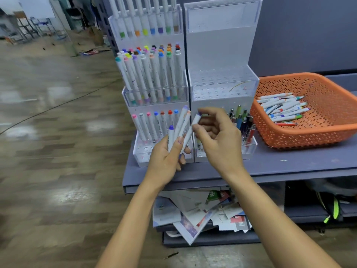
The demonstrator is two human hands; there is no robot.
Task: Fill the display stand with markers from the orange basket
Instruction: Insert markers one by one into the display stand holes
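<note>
Head view.

1. Left hand (164, 161): clenched round a bunch (178, 130) of white markers. The bunch fans upward, with purple, lilac and peach caps on top.
2. Right hand (220, 140): thumb and forefinger pinch one marker (190, 132). It has a purple cap and is tilted, and its lower end lies among the left hand's fingers. It touches the bunch.
3. Both hands are above the front edge of the shelf (289, 167), in front of the lowest tiers of the two stands.
4. Left stand (154, 107): it stands at the shelf's left end.
   - The top tier carries a row of markers.
   - The middle tier is packed with markers in several rows.
   - The lowest tier carries one back row of markers, with open holes in front of it.
5. Right stand (220, 49): it stands against the left stand's right side. The upper tiers show rows of open holes. A cluster of pens (241, 122) stands at the right end of the lowest tier.
6. Basket (318, 132): orange and perforated, on the right part of the shelf, with its near-left corner just beside the right stand. Loose markers (282, 109) lie heaped in its left half.
7. Under the shelf, papers (199, 211) lie in a loose heap. A dark bag (332, 207) with yellow-green trim lies to their right.
8. The floor (58, 151) to the left of the shelf is wood-patterned.
</note>
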